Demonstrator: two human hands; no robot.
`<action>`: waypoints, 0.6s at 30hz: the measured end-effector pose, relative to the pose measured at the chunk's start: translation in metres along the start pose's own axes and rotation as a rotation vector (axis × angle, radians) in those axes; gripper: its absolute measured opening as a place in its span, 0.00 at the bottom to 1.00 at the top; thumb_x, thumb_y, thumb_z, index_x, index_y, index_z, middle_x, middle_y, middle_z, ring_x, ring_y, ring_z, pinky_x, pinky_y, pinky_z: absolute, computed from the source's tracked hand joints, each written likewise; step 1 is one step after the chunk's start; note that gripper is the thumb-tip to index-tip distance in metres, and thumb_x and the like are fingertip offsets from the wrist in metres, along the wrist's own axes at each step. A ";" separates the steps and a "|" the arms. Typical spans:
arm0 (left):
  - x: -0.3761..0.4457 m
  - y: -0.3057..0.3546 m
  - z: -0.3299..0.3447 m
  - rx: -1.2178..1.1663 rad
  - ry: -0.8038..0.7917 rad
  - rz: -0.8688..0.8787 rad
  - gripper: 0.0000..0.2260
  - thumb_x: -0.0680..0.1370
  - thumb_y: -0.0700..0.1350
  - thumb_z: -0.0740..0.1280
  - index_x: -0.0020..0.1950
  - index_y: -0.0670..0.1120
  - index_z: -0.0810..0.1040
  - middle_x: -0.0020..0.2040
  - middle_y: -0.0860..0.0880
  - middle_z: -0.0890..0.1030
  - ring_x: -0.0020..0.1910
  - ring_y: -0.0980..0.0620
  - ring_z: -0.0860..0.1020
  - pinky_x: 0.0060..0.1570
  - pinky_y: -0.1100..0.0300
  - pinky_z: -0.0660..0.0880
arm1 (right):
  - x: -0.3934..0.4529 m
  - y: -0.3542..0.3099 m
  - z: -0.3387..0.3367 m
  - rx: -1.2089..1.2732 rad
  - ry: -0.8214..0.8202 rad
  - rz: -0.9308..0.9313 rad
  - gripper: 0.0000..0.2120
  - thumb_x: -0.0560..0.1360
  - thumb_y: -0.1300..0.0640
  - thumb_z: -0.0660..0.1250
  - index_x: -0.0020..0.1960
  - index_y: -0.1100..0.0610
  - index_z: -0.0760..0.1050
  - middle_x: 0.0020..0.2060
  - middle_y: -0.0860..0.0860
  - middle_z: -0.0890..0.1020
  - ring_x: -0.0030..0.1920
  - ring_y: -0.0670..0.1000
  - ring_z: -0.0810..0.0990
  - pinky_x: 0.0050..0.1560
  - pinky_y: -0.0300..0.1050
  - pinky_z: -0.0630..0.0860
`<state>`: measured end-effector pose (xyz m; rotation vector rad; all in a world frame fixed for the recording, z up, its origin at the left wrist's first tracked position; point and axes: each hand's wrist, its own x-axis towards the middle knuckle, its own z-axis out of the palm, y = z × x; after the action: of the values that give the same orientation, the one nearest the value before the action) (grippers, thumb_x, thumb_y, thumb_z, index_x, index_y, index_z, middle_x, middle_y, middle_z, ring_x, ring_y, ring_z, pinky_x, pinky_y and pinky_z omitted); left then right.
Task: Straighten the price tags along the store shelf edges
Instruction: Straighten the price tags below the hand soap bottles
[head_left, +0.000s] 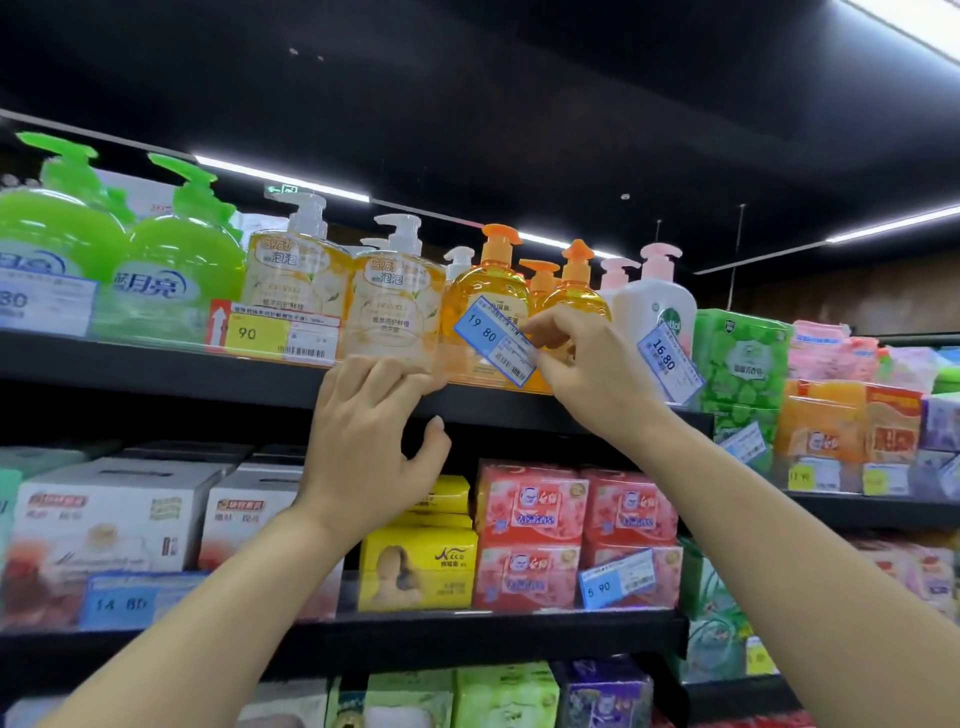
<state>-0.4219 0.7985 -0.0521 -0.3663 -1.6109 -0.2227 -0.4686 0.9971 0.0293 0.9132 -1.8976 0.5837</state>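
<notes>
Pinching the tilted 19.80 tag (494, 340) by its right end, the right hand (587, 364) looks set to swing it level along the top shelf edge (156, 364). Fingers of the left hand (374, 436) lie relaxed against the clear rail (415, 366), likely steadying it. Another blue tag (670, 358) beside the white bottle (652, 306) hangs crooked too, probably next.

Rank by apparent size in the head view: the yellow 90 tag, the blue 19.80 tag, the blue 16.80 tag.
1. yellow 90 tag, largest.
2. blue 19.80 tag and blue 16.80 tag: they look alike; both are tilted, so I do not rank them.
</notes>
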 end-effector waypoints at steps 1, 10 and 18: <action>0.000 0.001 0.000 0.001 -0.001 -0.007 0.13 0.71 0.47 0.63 0.50 0.43 0.81 0.47 0.50 0.79 0.49 0.46 0.73 0.53 0.55 0.64 | 0.001 0.002 0.001 0.009 0.007 -0.008 0.09 0.75 0.57 0.66 0.55 0.52 0.77 0.48 0.46 0.80 0.50 0.48 0.76 0.48 0.50 0.76; 0.000 0.003 -0.004 0.002 -0.035 -0.033 0.14 0.71 0.47 0.62 0.52 0.43 0.82 0.48 0.51 0.80 0.50 0.46 0.74 0.54 0.55 0.67 | 0.010 0.005 -0.005 -0.052 0.043 -0.151 0.10 0.76 0.62 0.63 0.55 0.56 0.78 0.50 0.51 0.79 0.50 0.46 0.72 0.50 0.46 0.74; 0.000 0.004 -0.003 -0.002 -0.024 -0.041 0.13 0.71 0.46 0.63 0.51 0.43 0.82 0.47 0.50 0.80 0.49 0.47 0.73 0.53 0.53 0.69 | 0.010 0.008 -0.004 -0.030 -0.026 -0.216 0.11 0.76 0.64 0.62 0.54 0.56 0.79 0.49 0.50 0.80 0.50 0.48 0.75 0.49 0.48 0.75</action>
<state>-0.4177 0.8011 -0.0522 -0.3388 -1.6428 -0.2523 -0.4760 1.0016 0.0396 1.0940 -1.7964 0.4146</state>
